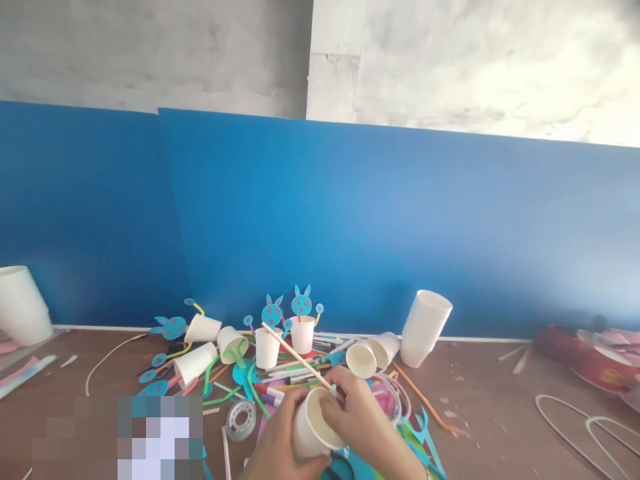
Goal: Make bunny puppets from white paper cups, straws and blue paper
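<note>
My left hand (286, 440) is wrapped round a white paper cup (306, 427) whose mouth tilts up and toward me. At the cup's rim, my right hand (356, 408) grips a thin wooden stick (295, 353), which slants up and left beyond the cup. Its thumb reaches over the cup's opening; what the fingertips touch inside is hidden. Just behind stand two paper cups with blue paper rabbit heads, one on the left (267, 348) and one on the right (303, 335). A roll of tape (241, 420) lies left of my left hand. Dark scissor handles (341, 467) show partly below the cup.
Decorated cups (195, 365) lie tipped over at the left among pipe cleaners, markers and paper scraps. Two plain cups (361, 359) lie on their sides behind my right hand. A leaning cup stack (425, 328) stands before the blue panel (350, 220). A white cable (565, 400) curls at right.
</note>
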Demonstrator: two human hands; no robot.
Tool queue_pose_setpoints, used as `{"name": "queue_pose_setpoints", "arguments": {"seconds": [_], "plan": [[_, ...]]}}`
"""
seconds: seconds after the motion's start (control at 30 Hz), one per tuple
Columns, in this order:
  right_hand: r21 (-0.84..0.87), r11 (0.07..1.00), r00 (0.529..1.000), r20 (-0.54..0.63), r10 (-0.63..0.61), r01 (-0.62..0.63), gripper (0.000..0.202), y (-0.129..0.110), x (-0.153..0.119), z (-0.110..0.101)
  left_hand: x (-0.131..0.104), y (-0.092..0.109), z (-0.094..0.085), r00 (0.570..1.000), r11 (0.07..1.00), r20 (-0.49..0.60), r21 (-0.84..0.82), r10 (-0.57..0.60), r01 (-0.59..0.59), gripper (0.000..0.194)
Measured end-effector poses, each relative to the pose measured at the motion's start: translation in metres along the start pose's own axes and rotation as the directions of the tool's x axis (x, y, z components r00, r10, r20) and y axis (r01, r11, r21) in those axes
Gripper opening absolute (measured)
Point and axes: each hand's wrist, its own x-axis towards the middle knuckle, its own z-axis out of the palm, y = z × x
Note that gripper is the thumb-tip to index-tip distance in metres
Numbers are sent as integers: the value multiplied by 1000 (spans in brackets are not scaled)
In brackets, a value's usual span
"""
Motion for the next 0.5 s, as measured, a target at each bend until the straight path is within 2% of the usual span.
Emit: {"name": "queue_pose_setpoints", "arguments": {"seconds": [0.03,0.1,0.2,0.3,0.37,0.5], "plan": [[64,997,999,23,32,-34,3,1,1,-1,0,0,0,1000,1000,2,-27,-8,8,68],[232,970,997,28,69,-74,15,3,2,-4,0,0,1,999,996,2,-80,-42,42,72],[486,867,970,-140,198,-106,38,7,6,-10,-1,-2,2,987,974,-52,-176,-154,143,76],[630,775,921,-270,279,-50,45,11,9,-15,-3,-6,2,968,930,-78,-306,-237,203,80],[630,777,929,-290,231,3,44,12,10,-18,-2,-6,1,966,918,-84,-341,-245,203,78],[407,913,965,-247,89,20,41,14,11,-27,3,-2,0,945,951,-211,-235,-252,201,67]]}}
